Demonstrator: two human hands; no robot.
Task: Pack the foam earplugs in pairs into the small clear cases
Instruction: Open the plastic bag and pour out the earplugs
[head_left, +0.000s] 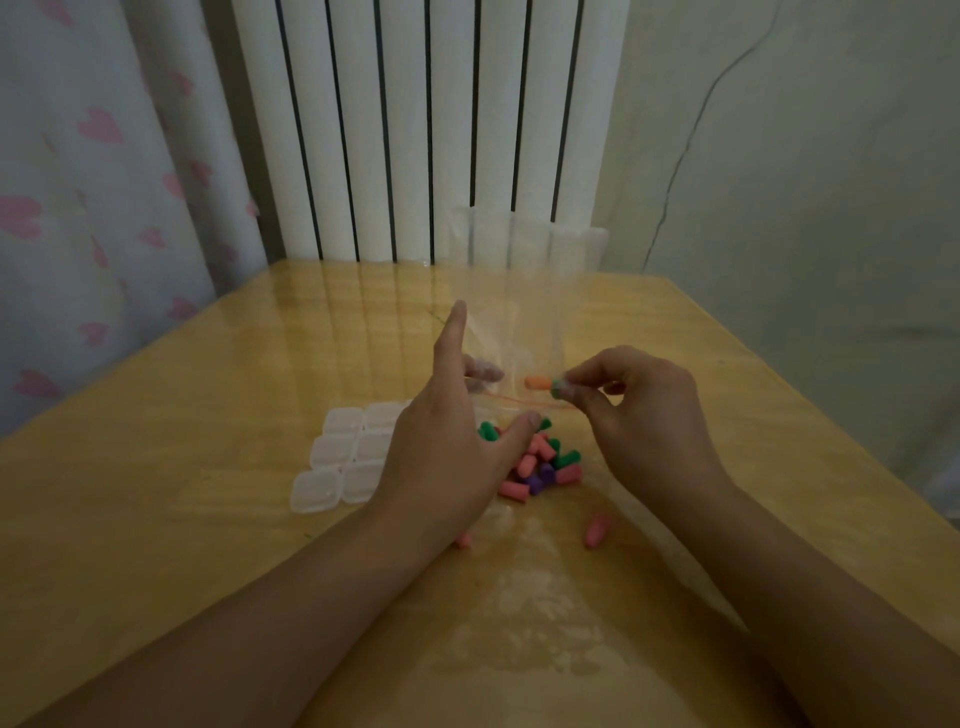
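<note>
Here, at a glossy wooden table (208, 415) pushed up to a white radiator (415, 130), a person works with both bare hands above a heap of foam earplugs (540, 465) (pink, green and purple ones, lying around the middle of the table toward its near edge). The right hand (644, 410) has its fingertips pressed together, pinching an orange earplug (538, 383) and what looks like a green one beside it, held up in the air above the heap. The left hand (447, 447) is spread, forefinger pointing up and thumb stretched toward the heap, its fingers against a clear plastic bag (524, 291) that stands up over the earplugs; whether it actually grips the bag I cannot tell. Just left of the heap a cluster of small clear cases (337, 457) lies flat on the table, lids shut as far as I can see. One pink earplug (596, 530) lies apart, nearer the near edge. A curtain with pink hearts (78, 208) hangs at the left.
</note>
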